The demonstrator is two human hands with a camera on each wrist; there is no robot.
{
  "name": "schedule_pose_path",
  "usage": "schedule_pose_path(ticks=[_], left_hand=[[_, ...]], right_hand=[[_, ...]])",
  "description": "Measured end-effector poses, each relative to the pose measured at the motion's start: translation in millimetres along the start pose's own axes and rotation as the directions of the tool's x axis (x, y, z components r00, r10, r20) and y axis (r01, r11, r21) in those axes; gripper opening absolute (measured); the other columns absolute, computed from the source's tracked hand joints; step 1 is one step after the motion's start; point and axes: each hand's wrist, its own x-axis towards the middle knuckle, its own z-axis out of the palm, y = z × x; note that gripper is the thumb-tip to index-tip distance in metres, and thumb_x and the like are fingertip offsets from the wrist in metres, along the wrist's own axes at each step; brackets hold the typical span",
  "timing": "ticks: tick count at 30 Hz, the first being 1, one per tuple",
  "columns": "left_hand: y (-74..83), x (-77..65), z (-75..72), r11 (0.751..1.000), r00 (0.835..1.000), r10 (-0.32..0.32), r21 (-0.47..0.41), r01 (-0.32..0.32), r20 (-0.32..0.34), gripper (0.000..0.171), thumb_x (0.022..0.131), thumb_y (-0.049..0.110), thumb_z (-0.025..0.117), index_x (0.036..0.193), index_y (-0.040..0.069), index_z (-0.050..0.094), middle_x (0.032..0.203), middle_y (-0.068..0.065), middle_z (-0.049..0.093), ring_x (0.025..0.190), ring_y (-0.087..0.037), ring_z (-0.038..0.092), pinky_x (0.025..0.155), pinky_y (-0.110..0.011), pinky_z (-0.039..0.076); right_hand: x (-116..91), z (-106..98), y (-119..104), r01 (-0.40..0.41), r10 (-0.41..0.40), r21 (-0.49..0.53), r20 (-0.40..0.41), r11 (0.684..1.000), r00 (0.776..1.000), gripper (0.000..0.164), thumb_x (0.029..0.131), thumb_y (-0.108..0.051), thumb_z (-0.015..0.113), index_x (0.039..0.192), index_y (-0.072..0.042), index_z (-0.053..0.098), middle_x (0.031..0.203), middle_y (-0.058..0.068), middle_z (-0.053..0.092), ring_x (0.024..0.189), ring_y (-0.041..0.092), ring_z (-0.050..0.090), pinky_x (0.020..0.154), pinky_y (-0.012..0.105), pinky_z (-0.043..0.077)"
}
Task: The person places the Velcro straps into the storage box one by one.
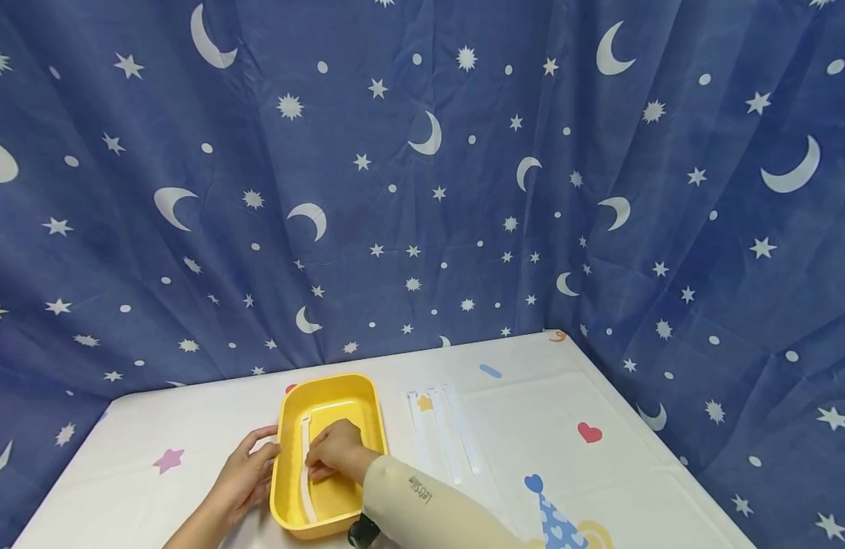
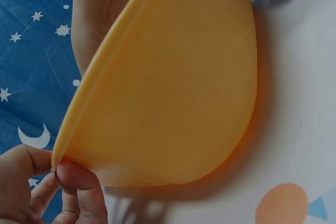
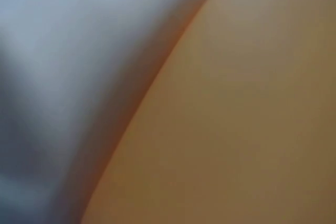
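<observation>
A yellow rectangular plastic bin point(image 1: 376, 415) stands on the table. My left hand point(image 1: 242, 474) is at its left side; in the left wrist view, thumb and fingers pinch the bin's rim. My right hand point(image 1: 342, 445) reaches down inside the bin, its fingers at the middle of a long white strap point(image 1: 305, 442), which they pinch. The strap has a small head at its far end, like a cable tie, and lies lengthwise along the bin's left part, slightly bent. The right wrist view shows only the bin's outer wall point(image 3: 220, 119), blurred.
To the right of the bin, several similar white straps point(image 1: 444, 435) lie side by side on the white printed tablecloth point(image 1: 525, 412). A blue curtain point(image 1: 367, 290) with moons and stars hangs behind the table and along its right side.
</observation>
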Motion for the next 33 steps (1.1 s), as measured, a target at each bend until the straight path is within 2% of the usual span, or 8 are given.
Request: schedule_pose_path(ticks=[8,15,28,33], left_hand=[[-1.8,-1.7,-0.1,1.0,1.0,0.002,-0.001,-0.002,0.005,0.052,0.098,0.016,0.049,0.146,0.006,0.031,0.108,-0.01,0.064,0.087,-0.015,0.065,0.076,-0.036,0.06],[-3.0,-1.2,0.4,1.0,1.0,0.001,-0.002,-0.001,0.001,0.052,0.098,0.016,0.049,0.146,0.006,0.031,0.111,-0.013,0.063,0.089,-0.016,0.065,0.077,-0.038,0.06],[-0.3,-1.2,0.3,1.0,1.0,0.003,0.012,-0.003,0.0,0.053,0.098,0.017,0.049,0.147,0.006,0.031,0.113,-0.013,0.061,0.089,-0.014,0.066,0.077,-0.035,0.06],[-0.4,-0.8,-1.3,1.0,1.0,0.001,0.015,-0.001,0.004,0.053,0.099,0.016,0.049,0.147,0.007,0.031,0.109,-0.011,0.063,0.087,-0.013,0.066,0.076,-0.034,0.061]], right_hand=[[3.4,7.4,7.0,0.056,-0.057,-0.013,-0.033,0.998,0.998,0.022,0.069,0.015,0.077,0.064,-0.002,0.064,0.049,0.013,0.062,0.049,0.028,0.068,0.044,0.032,0.056],[6.3,12.4,12.5,0.09,-0.092,-0.03,-0.058,0.995,0.994,0.026,0.067,0.017,0.078,0.062,-0.002,0.061,0.046,0.012,0.06,0.045,0.027,0.066,0.041,0.031,0.054],[2.6,5.4,5.7,0.045,-0.045,-0.054,-0.011,0.998,0.999,0.022,0.073,0.006,0.08,0.061,-0.003,0.063,0.049,0.009,0.062,0.047,0.023,0.067,0.045,0.03,0.056],[-1.5,0.0,-2.5,0.067,-0.064,-0.102,0.033,0.993,0.997,0.02,0.074,0.001,0.08,0.063,-0.005,0.065,0.049,0.008,0.062,0.048,0.022,0.067,0.046,0.03,0.056]])
